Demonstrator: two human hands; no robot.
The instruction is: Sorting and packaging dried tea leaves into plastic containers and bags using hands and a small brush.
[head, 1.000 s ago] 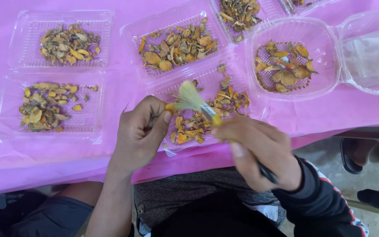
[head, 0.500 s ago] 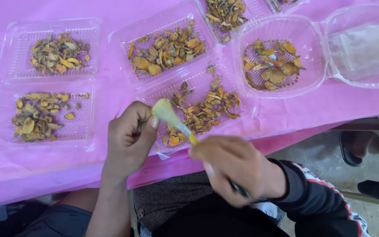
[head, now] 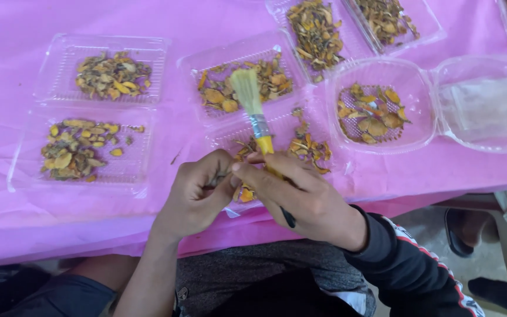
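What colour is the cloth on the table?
The cloth is bright pink. The head camera shows it best, under the clear plastic trays.

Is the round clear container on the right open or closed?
Open. The round container shows its dried orange pieces uncovered, and its hinged lid lies flat beside it on the pink cloth.

Clear plastic clamshell boxes on pink table

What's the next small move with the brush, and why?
Probably tip the yellow-handled paintbrush down to the small piece pinched in the left hand. The right hand holds the brush with its bristles pointing away over the clear plastic tray, off the piece.
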